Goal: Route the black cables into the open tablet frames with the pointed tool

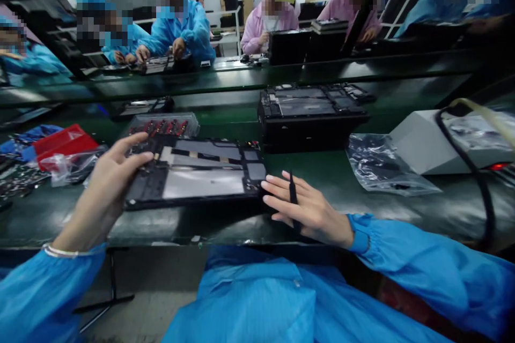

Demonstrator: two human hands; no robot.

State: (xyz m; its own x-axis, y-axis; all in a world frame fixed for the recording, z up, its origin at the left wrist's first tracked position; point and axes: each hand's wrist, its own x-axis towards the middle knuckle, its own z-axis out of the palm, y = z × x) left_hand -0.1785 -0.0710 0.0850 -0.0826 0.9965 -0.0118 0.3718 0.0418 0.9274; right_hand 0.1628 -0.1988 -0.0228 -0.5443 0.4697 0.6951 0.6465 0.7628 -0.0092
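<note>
My left hand (107, 182) grips the left end of an opened tablet (203, 185), thumb on top and the palm side at its edge. The tablet's inside faces up, showing silver battery areas, black tape strips and dark frame parts. It is held slightly tilted above the bench. At its right end, the fingertips of my right hand (311, 206) touch or nearly touch the corner. Black tweezers (293, 190), slim and pointed, are tucked between the fingers of that hand, which are otherwise stretched out.
Behind the tablet stand a clear tray (189, 122) of small red-and-dark parts and a stack of opened tablets (314, 131). Left lie a red bag (66, 144) and loose parts. Right are a plastic bag (386, 166), a grey box (418, 136) and a black cable (485, 193). Co-workers sit opposite.
</note>
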